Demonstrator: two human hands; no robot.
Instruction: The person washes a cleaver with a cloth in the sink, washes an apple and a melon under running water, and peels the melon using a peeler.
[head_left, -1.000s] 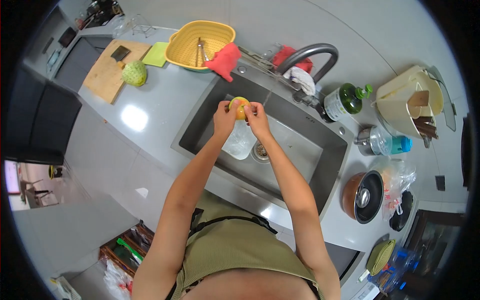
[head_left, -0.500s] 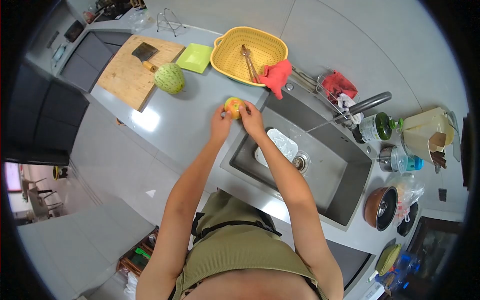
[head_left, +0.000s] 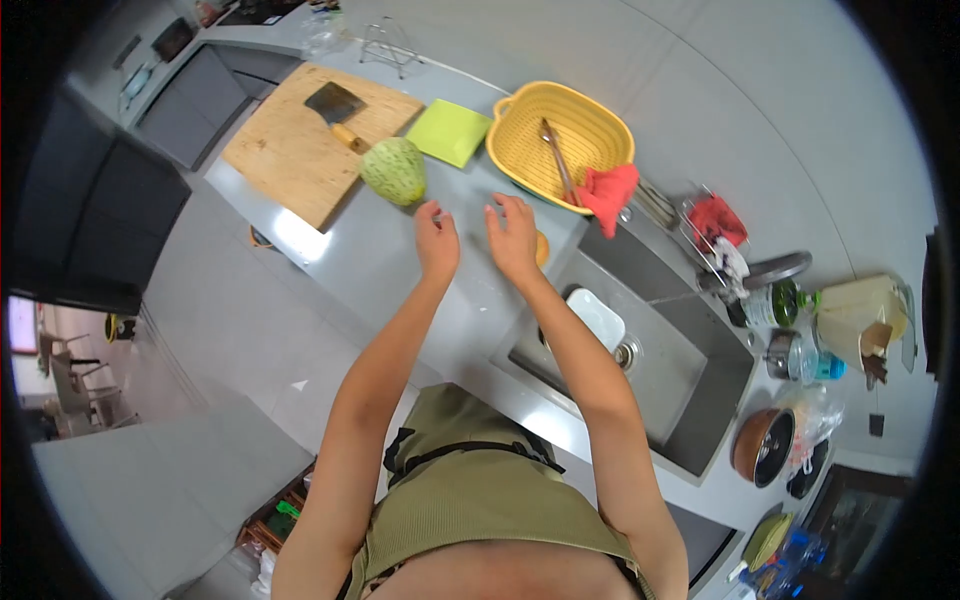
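Note:
My left hand [head_left: 437, 243] hovers over the grey counter near a round, pale green mottled melon [head_left: 394, 171], fingers loosely apart with nothing in them. To its right, my right hand [head_left: 512, 238] is also open and holds nothing. Just beyond that wrist a yellow-orange apple [head_left: 542, 248] rests on the counter by the sink edge, mostly hidden behind the hand. Left of the melon lies a wooden cutting board [head_left: 268, 147] with a cleaver [head_left: 336, 104] on it, its handle pointing toward the melon.
A light green square plate [head_left: 449, 132] and a yellow basket [head_left: 560, 140] with tongs and a red cloth [head_left: 609, 193] stand behind my hands. On the right, water runs from the faucet [head_left: 780, 267] into the sink [head_left: 690, 380], where a white container [head_left: 596, 318] sits.
My hands have let go of the apple and spread apart, moving left toward the melon. The apple now sits by my right wrist. The view has shifted, so the counter appears lower and farther right.

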